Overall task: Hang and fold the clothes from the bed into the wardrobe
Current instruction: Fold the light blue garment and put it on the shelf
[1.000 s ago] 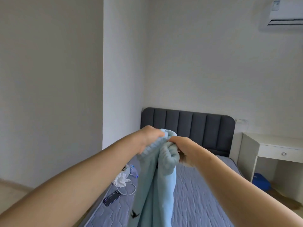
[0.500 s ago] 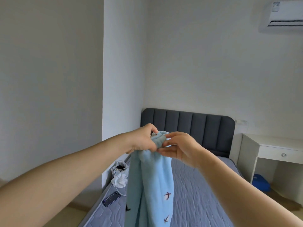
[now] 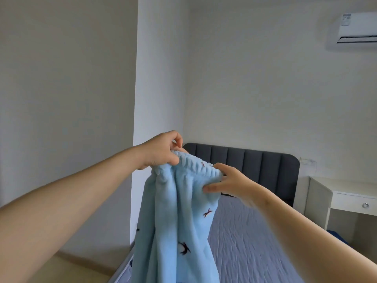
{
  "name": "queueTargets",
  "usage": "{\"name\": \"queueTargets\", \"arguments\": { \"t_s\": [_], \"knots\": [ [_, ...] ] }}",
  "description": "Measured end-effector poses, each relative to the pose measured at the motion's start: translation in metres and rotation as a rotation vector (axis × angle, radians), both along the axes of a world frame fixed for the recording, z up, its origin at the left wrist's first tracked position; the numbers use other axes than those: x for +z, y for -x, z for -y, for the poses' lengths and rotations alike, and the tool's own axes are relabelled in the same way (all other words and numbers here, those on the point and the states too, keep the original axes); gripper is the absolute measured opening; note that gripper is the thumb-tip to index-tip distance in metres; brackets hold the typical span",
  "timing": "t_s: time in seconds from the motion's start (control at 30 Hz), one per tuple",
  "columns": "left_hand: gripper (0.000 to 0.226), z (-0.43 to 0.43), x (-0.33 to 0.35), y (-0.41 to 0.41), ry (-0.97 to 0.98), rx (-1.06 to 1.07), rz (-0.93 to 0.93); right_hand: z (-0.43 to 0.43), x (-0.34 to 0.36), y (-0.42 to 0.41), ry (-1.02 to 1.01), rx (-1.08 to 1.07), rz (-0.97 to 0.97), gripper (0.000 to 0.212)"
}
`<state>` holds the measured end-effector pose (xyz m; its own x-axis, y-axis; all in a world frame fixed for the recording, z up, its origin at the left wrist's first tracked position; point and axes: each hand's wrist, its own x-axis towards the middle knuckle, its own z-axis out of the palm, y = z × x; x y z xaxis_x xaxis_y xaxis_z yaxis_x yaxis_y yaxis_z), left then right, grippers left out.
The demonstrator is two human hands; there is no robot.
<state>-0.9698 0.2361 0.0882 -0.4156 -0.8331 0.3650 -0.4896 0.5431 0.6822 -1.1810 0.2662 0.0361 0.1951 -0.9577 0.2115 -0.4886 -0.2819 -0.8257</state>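
Pinching left end of waistband [image 3: 195, 164] with left hand [image 3: 163, 153], letting pale blue fleece garment [image 3: 175, 217] hang free above bed [image 3: 255, 237]. Gripping right end with right hand [image 3: 232, 185]; probably spreading waistband straight before folding or hanging.

Two hands, the left hand [image 3: 163, 152] and the right hand [image 3: 230, 184], hold one light-blue fleece garment [image 3: 177, 221]. Below them lies one bed [image 3: 244, 242]. To their right stands one white desk [image 3: 346, 188] with one drawer knob [image 3: 365, 205]. One air conditioner [image 3: 357, 27] hangs above.
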Motion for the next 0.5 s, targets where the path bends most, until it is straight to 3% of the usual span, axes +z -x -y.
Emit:
{"name": "queueTargets", "arguments": {
  "t_s": [0.07, 0.17, 0.27, 0.33, 0.4, 0.5],
  "knots": [
    [0.034, -0.003, 0.006, -0.002, 0.043, -0.012, 0.061, 0.0, 0.009, -0.005, 0.003, -0.024, -0.059, 0.023],
    [0.034, -0.012, 0.016, -0.005, 0.148, 0.035, 0.356, 0.003, 0.024, -0.01, 0.167, -0.18, -0.034, 0.024],
    [0.048, -0.015, 0.022, -0.004, 0.228, 0.191, 0.717, 0.002, 0.037, -0.013, 0.267, -0.207, 0.212, 0.034],
    [0.051, -0.014, 0.024, -0.002, 0.263, 0.304, 0.842, 0.003, 0.042, -0.017, 0.299, -0.164, 0.374, 0.051],
    [0.043, -0.012, 0.029, 0.0, 0.354, 0.427, 0.861, 0.004, 0.045, -0.022, 0.29, -0.126, 0.487, 0.059],
    [0.028, -0.009, 0.039, 0.0, 0.525, 0.516, 0.706, 0.003, 0.042, -0.019, 0.125, -0.112, 0.554, 0.047]
  ]
}}
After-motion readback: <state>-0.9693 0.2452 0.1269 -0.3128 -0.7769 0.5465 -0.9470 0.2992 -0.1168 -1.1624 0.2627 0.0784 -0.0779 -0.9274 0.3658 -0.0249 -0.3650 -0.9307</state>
